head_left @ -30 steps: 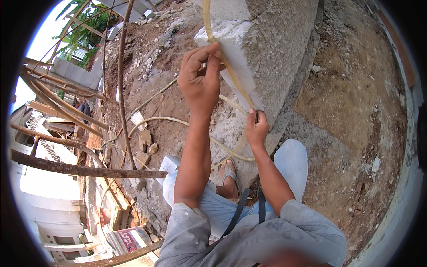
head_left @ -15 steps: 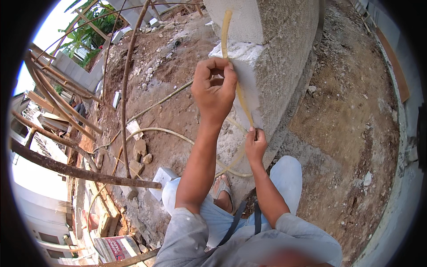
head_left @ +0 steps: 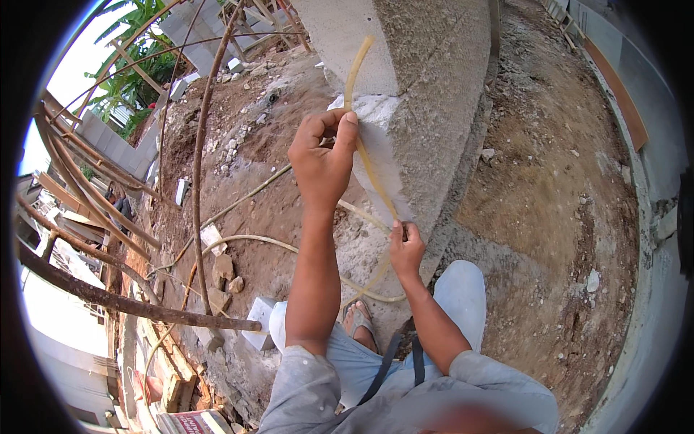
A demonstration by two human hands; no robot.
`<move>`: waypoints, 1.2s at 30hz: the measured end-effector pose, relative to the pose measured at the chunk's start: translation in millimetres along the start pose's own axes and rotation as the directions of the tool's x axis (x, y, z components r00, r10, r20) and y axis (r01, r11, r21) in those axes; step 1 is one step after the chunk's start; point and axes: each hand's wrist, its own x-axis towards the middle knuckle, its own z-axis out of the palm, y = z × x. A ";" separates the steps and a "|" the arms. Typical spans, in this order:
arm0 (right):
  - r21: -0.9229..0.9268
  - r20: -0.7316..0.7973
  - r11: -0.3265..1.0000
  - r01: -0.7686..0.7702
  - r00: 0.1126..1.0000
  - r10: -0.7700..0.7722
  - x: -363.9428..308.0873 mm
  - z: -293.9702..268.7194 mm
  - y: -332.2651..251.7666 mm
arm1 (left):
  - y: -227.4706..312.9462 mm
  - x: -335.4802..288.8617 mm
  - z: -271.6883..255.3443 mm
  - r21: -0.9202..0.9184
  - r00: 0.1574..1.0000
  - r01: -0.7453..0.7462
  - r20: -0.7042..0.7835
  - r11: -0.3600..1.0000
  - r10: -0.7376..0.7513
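A yellowish translucent hose runs up along the end face of a grey block wall. My left hand pinches it between thumb and fingertips near the top, with the free end curving upward past the fingers. Lower down, my right hand is closed on the same hose, thumb and fingers pressed together by the wall's lower corner. From there the hose carries on down and loops over the ground near my sandalled foot.
Wooden poles cross the left side, one reaching close to my knee. A pale block sits beside my leg, with loose stones farther left. Bare soil lies right of the wall. A bag lies at the lower left.
The view has shifted slightly, so the wall and both hands appear a little lower and farther left. Both hands keep their hold on the hose.
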 end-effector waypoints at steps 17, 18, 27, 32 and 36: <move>0.023 0.093 0.998 0.052 0.994 -0.054 2.3 -10.7 -6.9 | 0.4 1.2 -3.6 0.003 0.994 -0.029 0.103 1.000 0.028; 0.001 0.108 0.997 0.072 0.992 -0.072 6.1 -12.1 -8.2 | 0.0 3.4 -4.5 -0.007 0.993 -0.048 0.107 0.999 0.048; -0.145 0.128 0.984 0.100 0.988 -0.082 12.3 -25.4 -14.5 | -9.4 20.6 -5.3 -0.160 0.972 0.075 0.231 0.984 -0.037; -0.159 0.105 0.976 0.150 0.985 -0.134 3.9 -13.4 -18.2 | -9.8 31.7 -26.0 -0.228 0.951 0.137 0.304 0.964 -0.064; -0.133 0.056 0.979 0.157 0.987 -0.151 1.2 9.7 -16.5 | -31.2 31.8 -30.2 -0.278 0.981 0.032 0.191 0.960 0.023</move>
